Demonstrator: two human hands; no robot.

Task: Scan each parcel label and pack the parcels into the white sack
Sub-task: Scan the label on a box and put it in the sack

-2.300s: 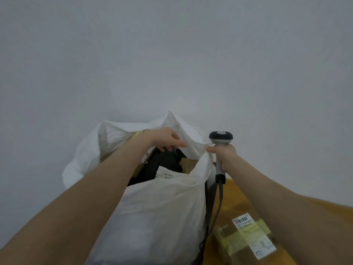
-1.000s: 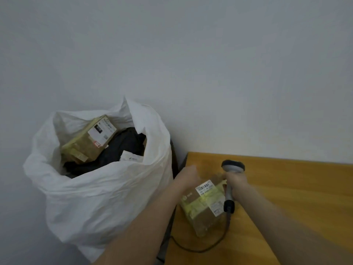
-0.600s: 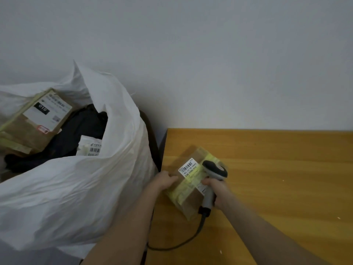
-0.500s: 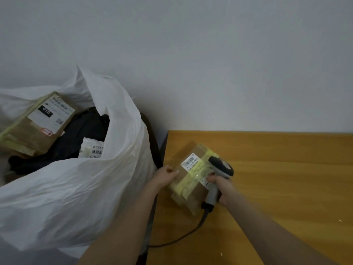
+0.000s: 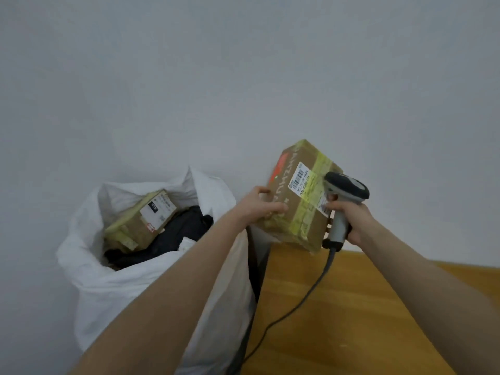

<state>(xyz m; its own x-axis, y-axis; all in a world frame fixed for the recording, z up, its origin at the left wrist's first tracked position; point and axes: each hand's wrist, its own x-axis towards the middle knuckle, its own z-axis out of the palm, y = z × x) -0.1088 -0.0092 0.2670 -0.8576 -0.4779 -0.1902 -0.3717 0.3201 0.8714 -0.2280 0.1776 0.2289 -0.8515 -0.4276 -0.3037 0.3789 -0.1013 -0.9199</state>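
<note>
The left hand (image 5: 261, 205) is gripping the near-left edge of a taped cardboard parcel (image 5: 299, 197), holding it in the air above the wooden table (image 5: 351, 315). The right hand (image 5: 349, 219) is clenching a handheld barcode scanner (image 5: 342, 209) at the parcel's 3 o'clock, its head touching the shipping label (image 5: 301, 180). The white sack (image 5: 113, 288) is sitting open at the parcel's 8 o'clock, holding another labelled box (image 5: 140, 221)

Brown cardboard parcel (image 5: 295, 201) held up above the table edge, beside my scanner.

My left hand (image 5: 255, 205) grips its left side; my right hand (image 5: 349, 220) holds the grey handheld barcode scanner (image 5: 342, 209) against its white label (image 5: 301, 180). The open white woven sack (image 5: 108, 288) stands left of the orange wooden table (image 5: 351, 320).
</note>
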